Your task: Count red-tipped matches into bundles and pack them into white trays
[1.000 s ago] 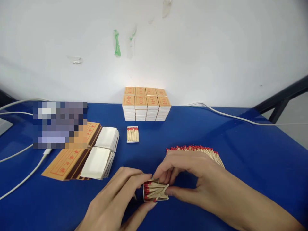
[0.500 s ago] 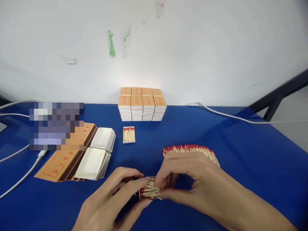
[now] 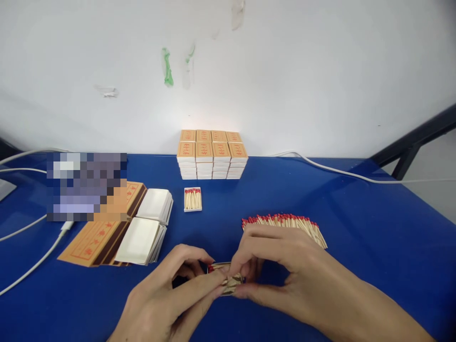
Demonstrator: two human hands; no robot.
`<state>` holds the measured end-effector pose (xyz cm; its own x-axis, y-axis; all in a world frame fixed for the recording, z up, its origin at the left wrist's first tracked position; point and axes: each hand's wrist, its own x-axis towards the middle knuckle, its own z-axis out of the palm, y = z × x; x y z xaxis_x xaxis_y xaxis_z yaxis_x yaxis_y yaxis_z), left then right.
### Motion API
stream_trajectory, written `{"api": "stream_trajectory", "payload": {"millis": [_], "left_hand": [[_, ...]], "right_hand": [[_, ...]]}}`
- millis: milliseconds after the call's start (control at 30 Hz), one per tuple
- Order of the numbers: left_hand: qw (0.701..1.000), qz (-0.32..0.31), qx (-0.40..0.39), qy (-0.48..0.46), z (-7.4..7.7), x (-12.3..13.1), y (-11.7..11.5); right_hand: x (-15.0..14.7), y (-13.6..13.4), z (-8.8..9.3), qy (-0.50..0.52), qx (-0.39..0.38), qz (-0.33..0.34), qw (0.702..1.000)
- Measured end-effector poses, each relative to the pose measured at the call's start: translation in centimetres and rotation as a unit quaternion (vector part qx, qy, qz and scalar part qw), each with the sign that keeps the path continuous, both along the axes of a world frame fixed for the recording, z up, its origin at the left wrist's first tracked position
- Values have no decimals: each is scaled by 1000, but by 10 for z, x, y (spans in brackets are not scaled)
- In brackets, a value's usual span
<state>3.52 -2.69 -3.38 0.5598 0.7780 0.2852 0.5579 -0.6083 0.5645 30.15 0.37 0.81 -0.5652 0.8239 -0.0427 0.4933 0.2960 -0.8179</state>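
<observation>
Near the front of the table, a small matchbox tray (image 3: 228,294) filled with matches (image 3: 233,283) sits between my hands. My left hand (image 3: 160,289) is closed around its left side, with thumb and forefinger reaching over the matches. At the right end, my right hand (image 3: 288,261) pinches at the match ends and the tray's edge; its fingers hide part of the contents. Behind my right hand spreads a pile of loose red-headed matches (image 3: 281,221). Farther back lies another tray of matches (image 3: 193,200), uncovered.
A block of stacked matchboxes (image 3: 213,152) stands by the wall. On the left are orange printed card sleeves (image 3: 89,244) and two stacks of flat white trays (image 3: 137,240). A white cable (image 3: 338,173) crosses the back right; more cables lie left, beside a blurred-out patch.
My left thumb and forefinger have shifted right, farther over the matches in the tray. My right hand stays pinched at the right end. The view has moved slightly.
</observation>
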Motion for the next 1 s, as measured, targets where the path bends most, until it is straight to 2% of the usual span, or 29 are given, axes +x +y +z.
{"api": "stream_trajectory", "payload": {"millis": [400,600,800,1000], "left_hand": [[1000,-16,8,-8,3,11,-2],[999,-30,26,0,5,13,0],[1000,-27,9,-3,7,12,1],[999,-35,2,17,1,9,-3]], "right_hand": [[2,2,7,-50,-80,10,995],[3,4,3,-47,-82,5,995],[2,5,3,-55,-79,5,995],[4,4,4,-53,-94,5,994]]}}
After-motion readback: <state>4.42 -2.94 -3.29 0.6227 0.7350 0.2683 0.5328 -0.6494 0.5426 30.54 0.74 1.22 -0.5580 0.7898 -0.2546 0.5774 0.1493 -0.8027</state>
